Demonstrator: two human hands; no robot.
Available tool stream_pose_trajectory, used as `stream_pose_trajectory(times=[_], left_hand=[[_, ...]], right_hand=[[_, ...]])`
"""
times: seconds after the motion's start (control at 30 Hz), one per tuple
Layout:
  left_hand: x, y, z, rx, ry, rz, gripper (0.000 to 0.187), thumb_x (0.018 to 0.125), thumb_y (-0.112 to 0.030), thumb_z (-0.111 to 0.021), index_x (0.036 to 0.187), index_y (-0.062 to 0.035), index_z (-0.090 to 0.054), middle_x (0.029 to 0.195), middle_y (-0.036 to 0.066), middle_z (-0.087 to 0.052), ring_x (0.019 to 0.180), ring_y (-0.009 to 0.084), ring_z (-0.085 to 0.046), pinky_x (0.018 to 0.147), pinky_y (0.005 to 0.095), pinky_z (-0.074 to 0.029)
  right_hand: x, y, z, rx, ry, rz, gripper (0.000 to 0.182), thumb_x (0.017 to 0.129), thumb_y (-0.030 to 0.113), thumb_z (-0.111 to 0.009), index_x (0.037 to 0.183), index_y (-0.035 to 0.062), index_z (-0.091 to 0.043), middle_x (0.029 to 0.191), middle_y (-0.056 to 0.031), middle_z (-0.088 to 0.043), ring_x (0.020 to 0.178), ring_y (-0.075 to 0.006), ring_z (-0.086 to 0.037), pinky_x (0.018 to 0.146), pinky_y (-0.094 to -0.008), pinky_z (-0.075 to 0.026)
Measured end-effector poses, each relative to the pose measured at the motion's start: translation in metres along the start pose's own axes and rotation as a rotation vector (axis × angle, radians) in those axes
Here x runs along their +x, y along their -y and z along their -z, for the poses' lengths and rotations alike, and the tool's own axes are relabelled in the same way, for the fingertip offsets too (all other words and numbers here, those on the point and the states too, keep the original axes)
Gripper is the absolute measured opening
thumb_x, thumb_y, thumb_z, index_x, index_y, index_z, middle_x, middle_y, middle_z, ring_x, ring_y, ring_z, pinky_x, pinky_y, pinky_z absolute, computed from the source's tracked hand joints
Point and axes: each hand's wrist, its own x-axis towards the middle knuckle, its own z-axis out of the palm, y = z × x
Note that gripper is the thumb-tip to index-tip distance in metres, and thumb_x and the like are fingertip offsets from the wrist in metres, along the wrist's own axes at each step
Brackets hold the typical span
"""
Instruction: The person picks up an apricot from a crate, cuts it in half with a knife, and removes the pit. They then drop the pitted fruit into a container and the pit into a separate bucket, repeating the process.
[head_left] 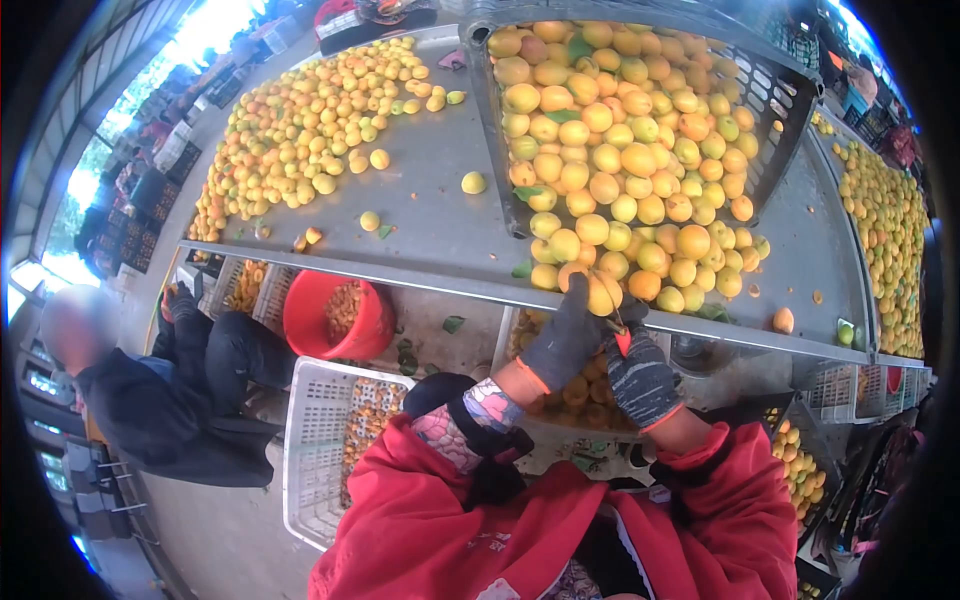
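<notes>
Gloved in dark grey, my left hand (562, 340) holds a yellow-orange fruit (604, 294) at the front edge of the metal table (430, 262). My right hand (641, 375), in a striped grey glove, is closed around a small tool with a red handle (623, 342), its thin end beside the fruit. Just beyond my hands, loose fruit spills from a tipped dark crate (497, 170). Below them, a crate of fruit (578, 395) is partly hidden by my hands and sleeves.
Another person (180, 395) sits at the left. Beneath the table edge stand a red bucket (340, 315) and a white crate (318, 440) with fruit pieces. A large fruit pile (300, 130) lies on the table's left part; a dark crate of fruit (797, 465) stands lower right.
</notes>
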Motion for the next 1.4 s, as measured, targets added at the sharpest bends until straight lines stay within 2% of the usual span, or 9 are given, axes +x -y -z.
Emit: stream_pose_trajectory(times=[0.3, 0.43, 0.53, 0.6, 0.73, 0.83, 1.03, 1.33, 1.4], left_hand=[[-0.006, -0.008, -0.009, 0.721, -0.110, -0.330, 0.040, 0.105, -0.022, -0.041, 0.135, 0.0038, -0.036, 0.129, 0.015, -0.056, 0.118, 0.0217, -0.055, 0.100, 0.0362, -0.046], [-0.009, -0.052, -0.014, 0.199, -0.114, -0.083, 0.044, 0.101, -0.037, -0.048, 0.126, -0.0007, -0.045, 0.117, 0.015, -0.059, 0.105, 0.0221, -0.060, 0.091, 0.0347, -0.051], [-0.013, -0.061, 0.002, -0.109, -0.074, 0.206, 0.047, 0.098, -0.046, -0.051, 0.121, -0.0046, -0.052, 0.101, 0.011, -0.063, 0.091, 0.0210, -0.062, 0.083, 0.0321, -0.053], [-0.016, -0.053, 0.012, -0.282, 0.072, 0.415, 0.047, 0.097, -0.049, -0.051, 0.119, -0.0067, -0.055, 0.091, 0.006, -0.063, 0.083, 0.0197, -0.063, 0.076, 0.0302, -0.053], [-0.021, -0.061, -0.016, -0.055, 0.041, 0.290, 0.045, 0.099, -0.054, -0.041, 0.111, -0.0144, -0.059, 0.076, -0.004, -0.062, 0.060, 0.0006, -0.054, 0.047, 0.0154, -0.031], [-0.021, -0.058, -0.014, -0.178, 0.047, 0.334, 0.046, 0.103, -0.045, -0.037, 0.125, -0.0086, -0.055, 0.092, 0.005, -0.067, 0.075, 0.0122, -0.064, 0.056, 0.0232, -0.046], [-0.017, -0.033, -0.029, 0.826, -0.267, -0.532, 0.047, 0.106, -0.029, -0.034, 0.140, 0.0033, -0.042, 0.133, 0.021, -0.054, 0.113, 0.0280, -0.060, 0.099, 0.0385, -0.047], [-0.019, -0.049, -0.036, 0.774, -0.330, -0.531, 0.045, 0.103, -0.020, -0.034, 0.141, 0.0031, -0.042, 0.138, 0.026, -0.050, 0.125, 0.0380, -0.054, 0.103, 0.0385, -0.042], [-0.021, -0.051, -0.038, 0.757, -0.347, -0.466, 0.046, 0.103, -0.023, -0.037, 0.142, 0.0006, -0.042, 0.132, 0.026, -0.055, 0.118, 0.0378, -0.058, 0.099, 0.0393, -0.045]], right_hand=[[0.001, 0.017, 0.010, 0.049, -0.076, 0.017, 0.038, 0.088, 0.017, -0.063, 0.122, 0.0012, -0.055, 0.091, -0.0263, -0.065, 0.085, -0.0427, -0.064, 0.071, -0.0461, -0.050], [0.001, 0.020, 0.033, -0.087, 0.013, 0.110, 0.038, 0.089, 0.022, -0.067, 0.118, -0.0020, -0.058, 0.096, -0.0227, -0.068, 0.087, -0.0380, -0.067, 0.074, -0.0431, -0.053], [0.007, 0.011, 0.034, 0.490, -0.091, 0.107, 0.041, 0.089, 0.026, -0.069, 0.118, -0.0020, -0.059, 0.095, -0.0179, -0.070, 0.087, -0.0300, -0.069, 0.075, -0.0388, -0.053], [0.016, 0.014, 0.042, 0.443, -0.065, 0.139, 0.046, 0.088, 0.029, -0.072, 0.119, -0.0025, -0.058, 0.099, -0.0135, -0.070, 0.091, -0.0244, -0.067, 0.079, -0.0354, -0.052], [0.018, 0.013, 0.045, 0.351, 0.107, 0.128, 0.052, 0.086, 0.029, -0.075, 0.123, -0.0025, -0.055, 0.108, -0.0137, -0.067, 0.098, -0.0244, -0.065, 0.084, -0.0348, -0.051], [0.014, 0.022, 0.039, 0.373, 0.074, 0.170, 0.052, 0.087, 0.027, -0.073, 0.126, -0.0024, -0.054, 0.106, -0.0144, -0.067, 0.097, -0.0250, -0.065, 0.085, -0.0353, -0.051], [0.004, 0.027, 0.010, 0.588, -0.084, 0.149, 0.043, 0.093, 0.017, -0.067, 0.129, -0.0021, -0.053, 0.111, -0.0099, -0.066, 0.098, -0.0160, -0.062, 0.083, -0.0309, -0.050], [0.005, 0.028, -0.016, 1.081, -0.077, -0.044, 0.036, 0.098, 0.014, -0.060, 0.130, -0.0016, -0.053, 0.113, -0.0079, -0.064, 0.099, -0.0128, -0.059, 0.083, -0.0290, -0.050], [0.004, 0.011, -0.024, 0.839, -0.087, 0.103, 0.038, 0.097, 0.009, -0.059, 0.133, -0.0014, -0.051, 0.114, -0.0103, -0.064, 0.099, -0.0154, -0.061, 0.083, -0.0306, -0.050]])
